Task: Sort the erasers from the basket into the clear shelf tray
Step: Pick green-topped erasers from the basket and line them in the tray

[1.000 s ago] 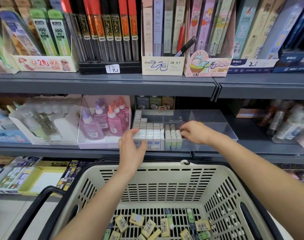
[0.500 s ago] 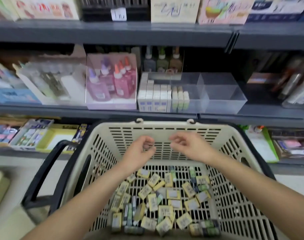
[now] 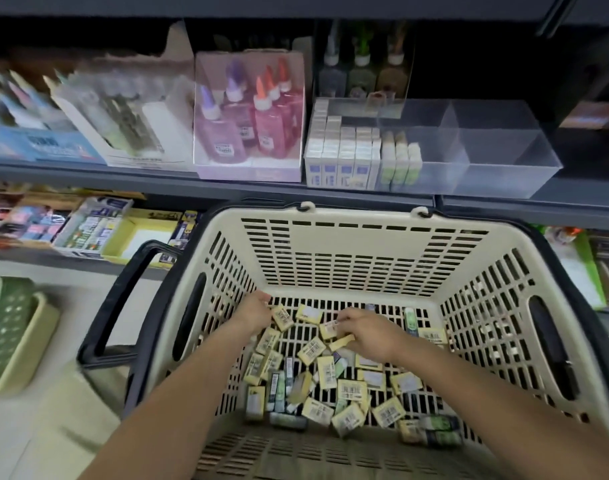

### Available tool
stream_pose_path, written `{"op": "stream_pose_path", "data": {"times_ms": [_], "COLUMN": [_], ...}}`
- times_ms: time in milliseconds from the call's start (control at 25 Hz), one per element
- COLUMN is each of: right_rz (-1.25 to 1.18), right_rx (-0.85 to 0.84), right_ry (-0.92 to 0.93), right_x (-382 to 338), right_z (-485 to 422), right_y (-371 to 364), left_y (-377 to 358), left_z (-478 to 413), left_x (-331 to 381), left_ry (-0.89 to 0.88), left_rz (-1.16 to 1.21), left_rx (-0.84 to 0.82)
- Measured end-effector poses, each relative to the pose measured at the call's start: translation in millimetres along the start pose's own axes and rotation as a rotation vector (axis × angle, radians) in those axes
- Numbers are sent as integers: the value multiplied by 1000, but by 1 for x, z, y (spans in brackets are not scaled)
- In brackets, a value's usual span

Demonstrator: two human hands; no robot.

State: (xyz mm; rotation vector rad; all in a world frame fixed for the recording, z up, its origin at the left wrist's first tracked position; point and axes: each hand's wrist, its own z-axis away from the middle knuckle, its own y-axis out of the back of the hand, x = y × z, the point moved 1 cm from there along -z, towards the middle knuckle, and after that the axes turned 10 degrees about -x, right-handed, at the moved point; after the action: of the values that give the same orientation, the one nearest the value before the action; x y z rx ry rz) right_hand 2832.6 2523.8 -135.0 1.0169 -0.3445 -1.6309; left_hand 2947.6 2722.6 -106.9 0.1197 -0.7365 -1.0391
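Head view looks down on small pale-yellow rectangular erasers (image 3: pixel 325 372), mixed with a few dark-green ones, scattered loose across the floor of a cream slatted plastic basket (image 3: pixel 365 258); roughly thirty, too jumbled for a sure count. Both hands are down among them: the right hand (image 3: pixel 369 336) has its fingers curled round one barcoded eraser (image 3: pixel 331 329), while the left hand (image 3: pixel 253 311) bends its fingers onto another, though whether it grips cannot be told. One black basket handle (image 3: pixel 123 296) hangs at the left. Beyond, on a grey metal shelf (image 3: pixel 123 174), a clear rectangular plastic shelf tray (image 3: pixel 504 143) holds erasers stood in about eight rows at its left end. Beside it stand pink and purple glue bottles (image 3: pixel 240 133), blurred. A green perforated bin (image 3: pixel 8 327) on the pale floor is cut off at the left.
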Motion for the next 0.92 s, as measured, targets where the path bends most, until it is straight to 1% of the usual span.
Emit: {"op": "stream_pose_path", "data": {"times_ms": [80,160,240,280,360,440,480,560,600,640,680,720,760,800,840,920], "right_rz": [-169,-282,-200,-125,-11,29,47,52,37,38,66,107,163,226,284,329], "right_rx": [35,113,217,235,182,152,184,223,185,127,78,56,50,53,55,74], "right_ry": [-18,-59,-125,-159,-219,-237,-206,-59,11,60,99,125,132,127,112,78], "right_x": [8,12,20,24,32,35,31,16,6,-3,-9,-11,-11,-11,-12,-16], "right_z": [4,7,7,9,14,18,19,19,19,18,17,17,15,14,11,7], "right_y": [2,6,8,8,7,6,7,6,4,0,-5,-10,-15,-20,-23,-26], "left_y": [-2,-5,-12,-16,-20,-22,-24,-23,-21,-18,-14,-11,-11,-14,-18,-29], "left_z": [-6,-8,-7,-6,-2,0,2,6,5,5,6,8,13,18,22,26], "left_x": [-4,-7,-9,-11,-11,-11,-12,-10,-9,-7,-3,3,10,15,18,23], "left_ry": [-19,-52,-73,-61,24,79,94,82,49,17,-30,-65,-84,-89,-92,-118], "left_rz": [-25,-140,-281,-332,-458,-605,-669,-761,-742,-623,-418,-166,89,268,358,389], "left_rx": [-2,-15,-29,-32,-30,-62,-105,-164,-149,-134,-116,-132,-182,-235,-271,-324]}}
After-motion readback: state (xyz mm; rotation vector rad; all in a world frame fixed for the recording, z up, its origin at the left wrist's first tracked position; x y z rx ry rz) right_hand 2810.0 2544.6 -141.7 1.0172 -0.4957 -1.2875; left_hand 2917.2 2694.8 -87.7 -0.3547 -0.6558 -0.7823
